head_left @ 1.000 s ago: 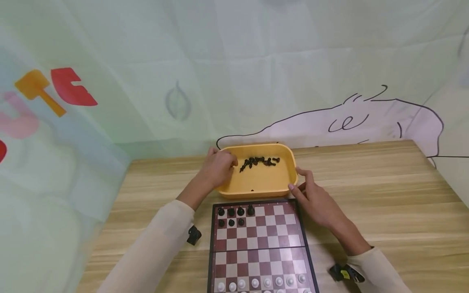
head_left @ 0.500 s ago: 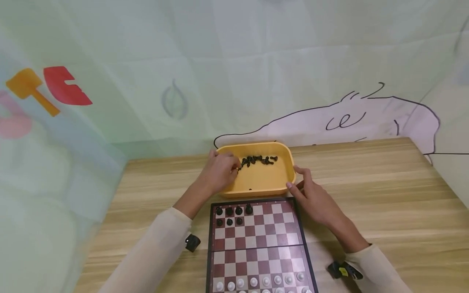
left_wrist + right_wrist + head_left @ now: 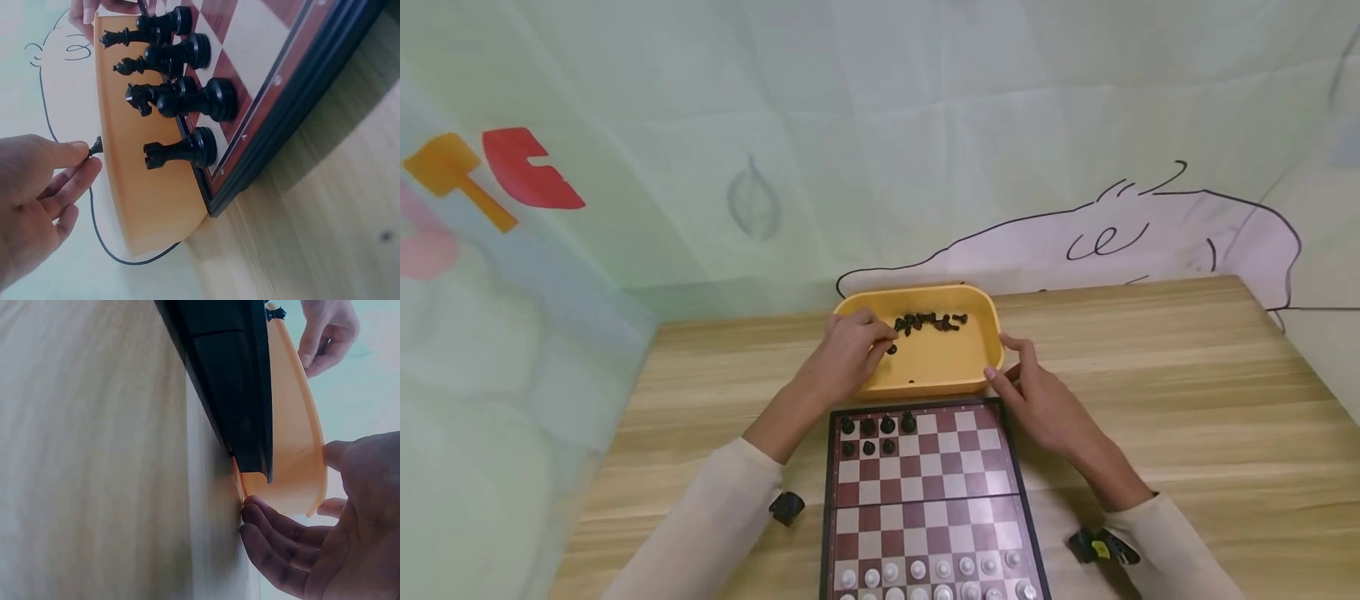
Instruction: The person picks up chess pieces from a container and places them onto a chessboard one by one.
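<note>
My left hand (image 3: 848,350) is over the left side of a yellow plastic tray (image 3: 951,360). Between thumb and fingertips it pinches a small black chess piece (image 3: 95,147), held above the tray's rim in the left wrist view; its exact kind I cannot tell. Several more black chess pieces (image 3: 931,320) lie along the far part of the tray. At the tray's near right corner my right hand (image 3: 1043,407) holds on, thumb at the rim and fingers against the outer wall. Black pieces, among them a rook (image 3: 181,150), stand on the chessboard's far left squares.
The magnetic chessboard (image 3: 951,475) lies right in front of the tray. White chess pieces (image 3: 917,570) stand in rows at its near end. Black straps or clips (image 3: 786,507) show by both sleeves. A printed curtain (image 3: 880,167) hangs behind the wooden table (image 3: 1157,367).
The left hand has moved slightly right inside the tray, taken a black chess piece and raised it a little. The right hand stays at the tray's corner.
</note>
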`<state>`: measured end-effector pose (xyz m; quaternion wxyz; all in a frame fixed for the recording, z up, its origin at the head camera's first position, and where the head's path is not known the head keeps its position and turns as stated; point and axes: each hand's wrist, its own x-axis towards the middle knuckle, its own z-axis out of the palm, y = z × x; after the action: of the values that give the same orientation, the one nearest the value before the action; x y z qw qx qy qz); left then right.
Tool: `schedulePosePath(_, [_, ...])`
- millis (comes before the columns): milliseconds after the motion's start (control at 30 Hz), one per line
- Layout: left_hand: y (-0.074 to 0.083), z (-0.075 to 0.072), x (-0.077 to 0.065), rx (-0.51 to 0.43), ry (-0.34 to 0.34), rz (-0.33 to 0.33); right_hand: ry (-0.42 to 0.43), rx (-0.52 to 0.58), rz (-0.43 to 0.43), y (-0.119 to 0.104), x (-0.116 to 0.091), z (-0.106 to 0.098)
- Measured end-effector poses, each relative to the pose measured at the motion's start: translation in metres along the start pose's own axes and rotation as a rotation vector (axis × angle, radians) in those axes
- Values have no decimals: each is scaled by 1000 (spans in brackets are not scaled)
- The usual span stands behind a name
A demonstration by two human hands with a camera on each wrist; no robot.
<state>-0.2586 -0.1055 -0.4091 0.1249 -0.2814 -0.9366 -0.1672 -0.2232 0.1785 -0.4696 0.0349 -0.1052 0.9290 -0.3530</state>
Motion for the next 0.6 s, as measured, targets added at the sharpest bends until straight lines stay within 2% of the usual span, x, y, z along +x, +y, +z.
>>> schedulePosePath(233, [6,-6,-6,31,15,26,-6,3,4,-2,0,-3])
schedulePosePath(467, [11,-8,-14,38,-54,-14,-7,11,-2,-2,0,-4])
schedulePosePath(600, [12,-8,-20,28,-53,-7,-10,10,-3,-2,-1,-2])
